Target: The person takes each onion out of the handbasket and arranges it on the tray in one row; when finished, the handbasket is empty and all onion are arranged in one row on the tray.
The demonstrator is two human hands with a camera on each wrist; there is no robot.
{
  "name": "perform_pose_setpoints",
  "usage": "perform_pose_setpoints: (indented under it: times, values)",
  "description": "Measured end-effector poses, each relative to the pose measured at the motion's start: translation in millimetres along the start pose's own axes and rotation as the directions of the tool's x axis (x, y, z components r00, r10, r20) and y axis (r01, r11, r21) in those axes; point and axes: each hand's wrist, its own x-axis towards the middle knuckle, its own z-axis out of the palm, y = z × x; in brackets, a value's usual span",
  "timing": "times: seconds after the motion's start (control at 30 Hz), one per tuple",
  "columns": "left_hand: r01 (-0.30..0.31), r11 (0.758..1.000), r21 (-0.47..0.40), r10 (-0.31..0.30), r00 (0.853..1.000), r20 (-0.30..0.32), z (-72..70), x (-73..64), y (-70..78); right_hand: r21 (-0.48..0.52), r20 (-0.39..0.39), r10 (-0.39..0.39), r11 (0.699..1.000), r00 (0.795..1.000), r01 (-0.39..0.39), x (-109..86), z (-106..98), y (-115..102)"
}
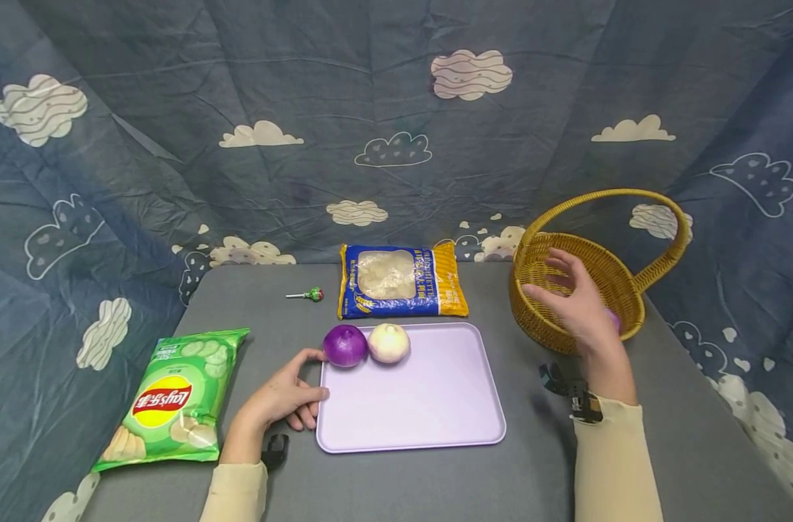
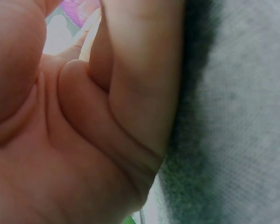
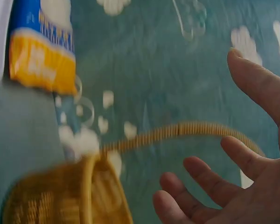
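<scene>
My left hand (image 1: 282, 391) holds the left edge of a pale lilac tray (image 1: 416, 406), thumb on the rim and the lower fingers curled beside it. Its index fingertip is right at a purple onion (image 1: 345, 346) in the tray's far left corner. A whitish onion (image 1: 388, 343) sits against the purple one. Over the wicker basket (image 1: 540, 326) my right hand (image 1: 575, 297) hovers with fingers and thumb spread, nothing between them. Past my right wrist, a bit of a purple thing (image 1: 613, 319) shows inside the basket, mostly hidden.
A blue and orange pasta bag (image 1: 396, 281) lies behind the tray, with a lollipop (image 1: 314, 293) to its left. A green chip bag (image 1: 168, 399) lies left of my left hand. The basket's tall handle (image 1: 601, 193) arches up beyond my right hand. Cloud-patterned cloth (image 1: 331, 94) hangs behind.
</scene>
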Motion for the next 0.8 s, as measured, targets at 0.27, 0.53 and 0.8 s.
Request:
perform_pose_setpoints:
  times: [0.27, 0.53, 0.8]
  values:
    - [0.009, 1.000, 0.004, -0.009, 1.000, -0.005, 0.3, -1.0, 0.7, -0.012, -0.119, 0.125, 0.992, 0.985, -0.127, 15.2, -33.4, 39.9]
    - [0.017, 1.000, 0.008, -0.017, 1.000, -0.007, 0.1, -0.6, 1.3, -0.012, -0.153, 0.148, 0.988, 0.977, -0.152, 23.0, -44.1, 64.6]
    - [0.015, 1.000, 0.002, -0.015, 1.000, 0.001, -0.4, 0.2, 1.1, -0.025, -0.159, 0.183, 0.982, 0.970, -0.189, 27.7, -48.0, 74.3]
